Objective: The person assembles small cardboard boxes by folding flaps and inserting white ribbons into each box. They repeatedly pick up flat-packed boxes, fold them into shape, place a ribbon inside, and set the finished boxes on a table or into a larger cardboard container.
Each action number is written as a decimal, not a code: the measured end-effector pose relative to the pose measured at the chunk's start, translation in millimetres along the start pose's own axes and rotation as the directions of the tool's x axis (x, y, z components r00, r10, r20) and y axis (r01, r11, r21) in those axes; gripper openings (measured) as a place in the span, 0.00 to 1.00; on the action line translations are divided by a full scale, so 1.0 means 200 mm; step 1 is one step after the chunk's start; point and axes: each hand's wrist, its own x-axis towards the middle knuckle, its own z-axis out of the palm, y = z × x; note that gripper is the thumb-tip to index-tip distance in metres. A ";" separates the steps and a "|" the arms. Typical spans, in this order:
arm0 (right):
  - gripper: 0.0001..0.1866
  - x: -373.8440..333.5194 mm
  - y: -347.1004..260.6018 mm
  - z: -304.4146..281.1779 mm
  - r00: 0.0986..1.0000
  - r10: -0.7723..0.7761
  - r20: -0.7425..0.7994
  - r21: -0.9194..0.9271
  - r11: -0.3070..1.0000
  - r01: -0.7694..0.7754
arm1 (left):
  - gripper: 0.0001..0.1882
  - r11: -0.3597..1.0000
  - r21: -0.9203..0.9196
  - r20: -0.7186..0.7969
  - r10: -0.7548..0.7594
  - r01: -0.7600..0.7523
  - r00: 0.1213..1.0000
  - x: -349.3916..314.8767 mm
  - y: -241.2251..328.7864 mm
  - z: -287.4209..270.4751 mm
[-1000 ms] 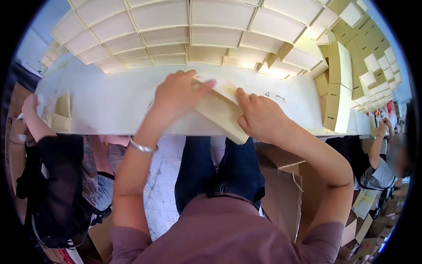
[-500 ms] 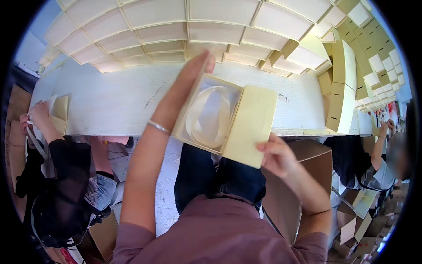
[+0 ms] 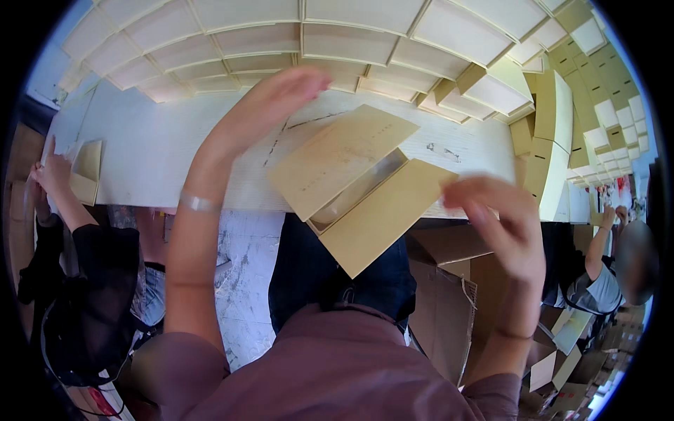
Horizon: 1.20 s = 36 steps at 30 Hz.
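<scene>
A cream box (image 3: pixel 324 221) with two hinged cover flaps lies at the near edge of the white table, turned at a slant. Its left flap (image 3: pixel 344 161) is swung partly over the inside, and its right flap (image 3: pixel 386 219) leans out toward my lap. Through the gap between them a little of the pale inside shows; the ribbon in it is mostly hidden. My left hand (image 3: pixel 291 88) is above the table beyond the box, fingers stretched out and holding nothing. Beside the right flap's far corner is my right hand (image 3: pixel 495 217), blurred, thumb and fingers apart; contact is unclear.
Stacked cream boxes (image 3: pixel 351 42) line the back of the white table (image 3: pixel 161 154), with more box stacks (image 3: pixel 551 140) at the right. An open brown carton (image 3: pixel 442 309) stands below the edge, right of my legs. Co-workers sit at both sides; one person's hand (image 3: pixel 53 172) is at far left.
Both hands have let go of the box and moved apart from it. The left flap now covers most of the inside, hiding the ribbon loop, and the box has turned.
</scene>
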 end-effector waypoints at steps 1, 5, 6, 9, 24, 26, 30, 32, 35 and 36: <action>0.08 0.09 0.08 0.00 0.992 -0.091 0.082 -0.116 0.988 0.100 | 0.33 0.998 -0.039 -0.061 0.038 -0.040 0.997 -0.15 -0.01 0.01; 0.07 0.34 0.20 0.08 0.829 0.026 0.559 -0.162 0.984 0.079 | 0.38 0.966 0.246 -0.341 0.166 -0.083 0.925 -0.55 -0.06 0.26; 0.08 0.41 0.19 0.10 0.789 0.070 0.611 -0.152 0.988 0.030 | 0.36 0.960 0.275 -0.410 0.165 -0.051 0.897 -0.56 -0.06 0.34; 0.12 0.42 0.16 0.23 0.721 0.131 0.681 -0.232 0.972 0.043 | 0.25 0.966 0.243 -0.510 0.205 -0.088 0.835 -0.49 -0.16 0.42; 0.08 0.32 0.19 0.28 0.894 0.295 0.337 0.480 0.763 -0.433 | 0.25 0.996 0.088 -0.388 0.064 -0.033 0.920 -0.14 -0.06 0.26; 0.09 0.33 0.16 0.25 0.892 0.242 0.383 0.487 0.767 -0.418 | 0.24 0.986 0.037 -0.241 0.166 -0.162 0.956 -0.17 0.04 0.24; 0.08 0.32 0.14 0.26 0.952 0.167 0.258 0.721 0.622 -0.305 | 0.22 0.963 -0.133 0.126 0.253 -0.236 0.959 -0.10 0.03 0.25; 0.07 0.30 0.16 0.25 0.965 0.233 0.124 0.514 0.816 -0.263 | 0.16 0.988 -0.148 0.278 0.000 0.043 0.960 -0.04 0.01 0.16; 0.05 0.24 0.20 0.23 0.996 0.067 -0.064 -0.180 0.981 -0.077 | 0.12 0.973 -0.152 0.300 -0.119 0.171 0.946 -0.04 0.01 0.06; 0.05 0.22 0.22 0.22 0.996 -0.043 -0.074 -0.460 0.888 0.004 | 0.12 0.974 -0.158 0.269 -0.116 0.163 0.956 -0.04 0.02 0.03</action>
